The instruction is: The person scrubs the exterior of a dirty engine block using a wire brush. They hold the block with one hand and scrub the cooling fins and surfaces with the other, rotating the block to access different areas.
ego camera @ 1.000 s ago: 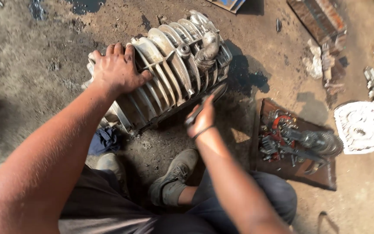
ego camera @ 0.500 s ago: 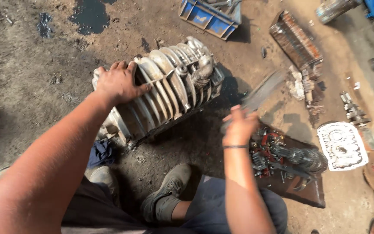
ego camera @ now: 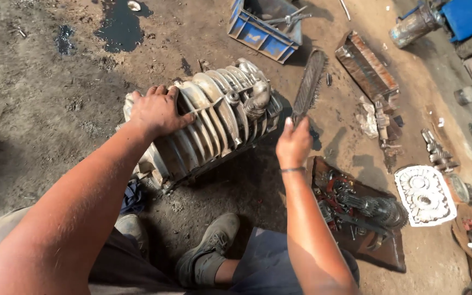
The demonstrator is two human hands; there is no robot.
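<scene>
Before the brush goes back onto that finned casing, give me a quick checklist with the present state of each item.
1. Left hand steadying the finned metal casing: ok, palm flat on its upper end.
2. Right hand gripping the wire brush: ok, fingers closed round the handle, bristles raised off the casing.
3. Casing seated on the dirt floor: cannot tell, it lies tilted and its underside is hidden.
4. Shoe away from the casing: ok, a gap of dirt lies between them.
5. Tray of gears out of the brush's path: ok, it lies to the right of the wrist.
</scene>
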